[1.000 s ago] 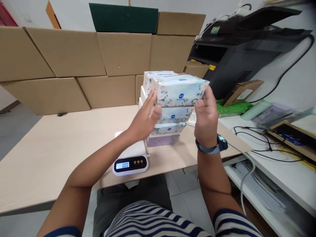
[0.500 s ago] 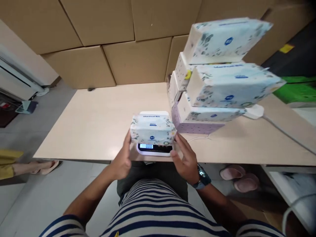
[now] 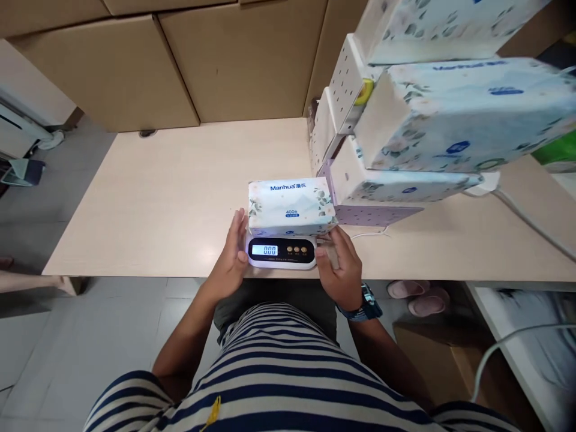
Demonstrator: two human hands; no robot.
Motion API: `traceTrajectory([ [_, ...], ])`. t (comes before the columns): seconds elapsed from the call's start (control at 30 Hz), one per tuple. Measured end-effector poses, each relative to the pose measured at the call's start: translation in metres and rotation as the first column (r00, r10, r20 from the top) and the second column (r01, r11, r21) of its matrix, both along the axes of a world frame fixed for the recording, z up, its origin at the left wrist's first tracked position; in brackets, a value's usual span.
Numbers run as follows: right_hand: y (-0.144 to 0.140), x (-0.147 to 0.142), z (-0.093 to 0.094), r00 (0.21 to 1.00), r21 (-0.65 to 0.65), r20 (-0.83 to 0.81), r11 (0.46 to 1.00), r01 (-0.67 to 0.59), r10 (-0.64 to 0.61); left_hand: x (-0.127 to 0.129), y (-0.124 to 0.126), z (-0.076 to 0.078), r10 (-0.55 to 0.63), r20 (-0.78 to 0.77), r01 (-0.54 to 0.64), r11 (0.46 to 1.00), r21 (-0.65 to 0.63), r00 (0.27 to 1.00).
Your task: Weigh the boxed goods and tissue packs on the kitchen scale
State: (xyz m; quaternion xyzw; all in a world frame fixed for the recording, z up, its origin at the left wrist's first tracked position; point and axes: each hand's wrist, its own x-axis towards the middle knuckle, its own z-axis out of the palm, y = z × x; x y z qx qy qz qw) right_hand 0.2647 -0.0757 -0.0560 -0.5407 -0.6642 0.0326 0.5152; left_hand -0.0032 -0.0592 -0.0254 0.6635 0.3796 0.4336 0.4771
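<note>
Tissue pack [image 3: 290, 206] on scale [image 3: 281, 252], between left hand [image 3: 233, 255] and right hand [image 3: 341, 271]; hands released, flanking.

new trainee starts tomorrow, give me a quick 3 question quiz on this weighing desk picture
1. True or false: the tissue pack lies on the scale.
2. What does the scale's display read? A) 0.00 B) 4.00 C) blank
3. Where are the left hand and the right hand relative to the scale?

Key
1. True; the pack rests on the platform, above the display.
2. A.
3. One at each side: the left hand, fingers straight, against the left edge of the scale and pack; the right hand at the right edge, below the stack of tissue packs on the table.
</note>
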Motion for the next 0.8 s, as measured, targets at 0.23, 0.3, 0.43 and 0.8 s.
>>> traceTrajectory([
  [0.23, 0.001, -0.002, 0.0, 0.992, 0.068, 0.126, 0.998, 0.009, -0.017, 0.006, 0.001, 0.009, -0.032, -0.012, 0.032, 0.999, -0.012, 0.999],
  [0.3, 0.001, -0.003, -0.001, 0.99, 0.072, 0.135, 0.997, 0.032, -0.042, 0.007, 0.001, 0.013, -0.049, -0.037, 0.049, 0.999, -0.002, 0.998],
  [0.43, 0.001, -0.005, -0.002, 0.992, 0.045, 0.111, 0.997, 0.06, -0.064, 0.007, 0.003, 0.011, -0.058, -0.046, 0.06, 0.998, 0.035, 0.997],
  [0.8, -0.004, -0.001, 0.013, 0.978, -0.071, -0.208, 0.997, 0.007, -0.022, 0.006, 0.006, -0.003, 0.04, 0.02, -0.04, 0.999, -0.007, 0.999],
])
